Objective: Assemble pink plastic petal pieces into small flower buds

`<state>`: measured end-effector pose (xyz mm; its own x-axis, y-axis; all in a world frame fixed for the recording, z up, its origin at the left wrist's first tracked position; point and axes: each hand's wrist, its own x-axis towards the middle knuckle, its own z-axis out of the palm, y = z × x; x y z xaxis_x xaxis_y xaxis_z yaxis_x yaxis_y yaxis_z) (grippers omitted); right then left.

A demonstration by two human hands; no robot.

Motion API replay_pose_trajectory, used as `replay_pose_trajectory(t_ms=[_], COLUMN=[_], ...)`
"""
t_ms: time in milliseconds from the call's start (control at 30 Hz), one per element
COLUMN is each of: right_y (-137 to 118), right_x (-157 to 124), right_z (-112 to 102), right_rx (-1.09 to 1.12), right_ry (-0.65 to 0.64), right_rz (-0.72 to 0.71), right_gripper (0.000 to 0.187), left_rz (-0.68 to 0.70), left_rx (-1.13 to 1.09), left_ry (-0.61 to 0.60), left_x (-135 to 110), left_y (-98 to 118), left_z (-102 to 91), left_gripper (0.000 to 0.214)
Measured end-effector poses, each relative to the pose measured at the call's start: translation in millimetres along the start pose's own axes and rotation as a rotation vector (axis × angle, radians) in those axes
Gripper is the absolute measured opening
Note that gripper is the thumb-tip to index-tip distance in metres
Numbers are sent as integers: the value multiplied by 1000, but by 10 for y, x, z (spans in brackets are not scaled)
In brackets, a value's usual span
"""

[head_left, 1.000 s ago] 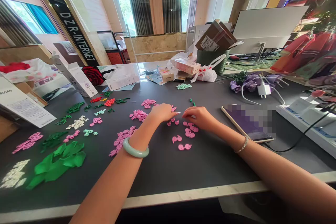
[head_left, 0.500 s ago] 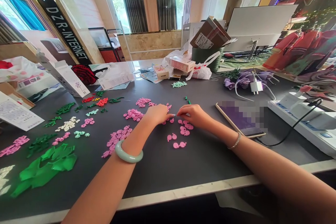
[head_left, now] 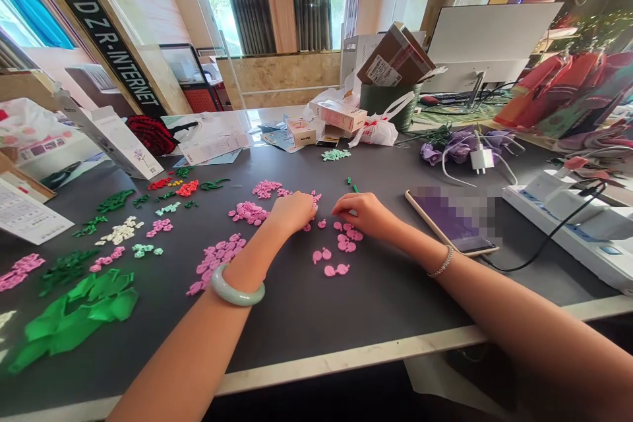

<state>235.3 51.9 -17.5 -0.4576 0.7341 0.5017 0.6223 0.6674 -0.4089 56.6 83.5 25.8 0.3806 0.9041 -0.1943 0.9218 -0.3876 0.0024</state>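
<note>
My left hand (head_left: 294,213) is curled over small pink pieces (head_left: 315,198) near the middle of the dark table. Its fingertips are bent down and partly hidden, so whatever they pinch does not show. A short gap to the right, my right hand (head_left: 364,213) rests with fingers folded together, and anything between them is too small to name. Just below it lie round pink petal-like pieces (head_left: 347,237), with a few more pink pieces (head_left: 337,270) nearer me. Pink piles (head_left: 217,260) spread left of my left wrist. Two small green stem-like pieces (head_left: 352,185) lie beyond my right hand.
Green sheet-like pieces (head_left: 82,316) and cream pieces (head_left: 120,231) lie at left among small coloured piles. A phone (head_left: 445,221) and white power strip (head_left: 564,227) sit at right. Small boxes (head_left: 341,115), a white bag (head_left: 380,132) and purple flowers (head_left: 459,148) stand behind.
My hands were almost touching at the fingertips; now they are apart. The left has drawn slightly left with its fingers turned down, while the right has barely moved. The view has shifted slightly.
</note>
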Motion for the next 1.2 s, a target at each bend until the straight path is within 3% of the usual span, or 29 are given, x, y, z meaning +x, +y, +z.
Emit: replay_pose_trajectory(t_ms=[400,700,933,1200], right_y=[-9,-73,-203,-240], right_x=[-8,-10,-11,-8], right_z=[14,46,47,46], right_rx=[10,23,60,123], right_ry=[-4,43,220,253], right_rz=[-12,-11,44,66], right_gripper=[21,19,15,14], left_rz=[-117,-32,15,56], left_rx=[-145,-415,-571,-736], left_ry=[240,406,435,355], left_x=[1,-9,-75,-130], left_y=[-30,20,77,172], left_z=[52,74,46,64], left_gripper=[31,43,40,37])
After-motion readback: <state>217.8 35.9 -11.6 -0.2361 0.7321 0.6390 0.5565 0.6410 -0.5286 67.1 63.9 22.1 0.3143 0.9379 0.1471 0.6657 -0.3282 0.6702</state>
